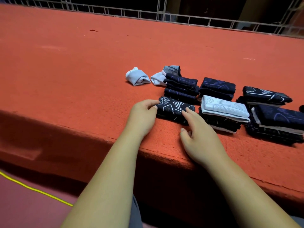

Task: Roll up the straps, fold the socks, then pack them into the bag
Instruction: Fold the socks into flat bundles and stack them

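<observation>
Orange-red table covering (82, 63) runs back to a pale metal railing (131, 14). Folding is the step in hand. A folded dark sock (172, 107) lies near the front edge, just beside a white-topped stack (225, 109).

- Left hand (143, 117): fingers and thumb curled onto the sock's left end.
- Right hand (200, 137): fingers spread and relaxed, forefinger tip resting on the sock's right part.

Next move, as judged: press the fold flat, then lift the sock by both ends onto a stack (keep the layers from springing open).

Two pale bundles (137, 77) lie behind, possibly rolled straps; this cannot be confirmed. No bag is in view. The far-right dark stack (279, 119) is cut off by the frame edge.
</observation>
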Motion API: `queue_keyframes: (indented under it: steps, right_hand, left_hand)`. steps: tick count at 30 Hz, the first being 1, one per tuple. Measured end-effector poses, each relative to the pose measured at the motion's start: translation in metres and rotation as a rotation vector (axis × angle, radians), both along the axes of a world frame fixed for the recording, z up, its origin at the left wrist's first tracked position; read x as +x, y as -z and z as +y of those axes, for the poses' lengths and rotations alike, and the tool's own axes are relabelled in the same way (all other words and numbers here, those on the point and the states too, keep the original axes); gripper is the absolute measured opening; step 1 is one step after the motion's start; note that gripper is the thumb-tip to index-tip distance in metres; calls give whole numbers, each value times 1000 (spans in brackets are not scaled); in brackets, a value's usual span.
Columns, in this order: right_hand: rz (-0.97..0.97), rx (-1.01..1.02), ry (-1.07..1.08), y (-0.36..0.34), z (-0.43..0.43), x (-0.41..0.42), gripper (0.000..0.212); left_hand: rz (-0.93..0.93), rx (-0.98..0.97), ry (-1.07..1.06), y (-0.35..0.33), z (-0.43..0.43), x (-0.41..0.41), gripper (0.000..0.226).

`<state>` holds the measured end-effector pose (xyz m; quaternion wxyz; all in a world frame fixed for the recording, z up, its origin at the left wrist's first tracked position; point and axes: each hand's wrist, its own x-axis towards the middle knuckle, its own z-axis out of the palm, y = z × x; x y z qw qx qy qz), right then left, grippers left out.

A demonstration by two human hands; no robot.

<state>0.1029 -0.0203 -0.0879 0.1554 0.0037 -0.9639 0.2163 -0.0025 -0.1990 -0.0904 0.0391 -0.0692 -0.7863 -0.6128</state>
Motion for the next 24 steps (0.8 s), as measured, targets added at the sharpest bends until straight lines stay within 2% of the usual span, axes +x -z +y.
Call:
queue_keyframes:
  steps: [4, 8, 11, 15, 21, 24]
  right_hand:
    - [34, -25, 14, -5, -4, -1, 59]
    - [114, -26, 13, -24, -19, -11, 38]
    - [122, -55, -16, -44, -39, -31, 24]
    - [82, -41, -72, -66, -72, -72, 26]
    - [-47, 115, -78, -85, -115, -146, 32]
    - [-246, 220, -101, -101, -137, -179, 42]
  left_hand:
    - [-87, 26, 31, -3, -9, -7, 34]
    - [-145, 151, 54, -13, -28, -15, 30]
    - [-90, 76, -45, -17, -57, -31, 29]
    - [-105, 119, -225, -12, -89, -50, 29]
    - [-118, 167, -199, -14, -112, -59, 27]
    - [-175, 249, -214, -14, -121, -63, 24]
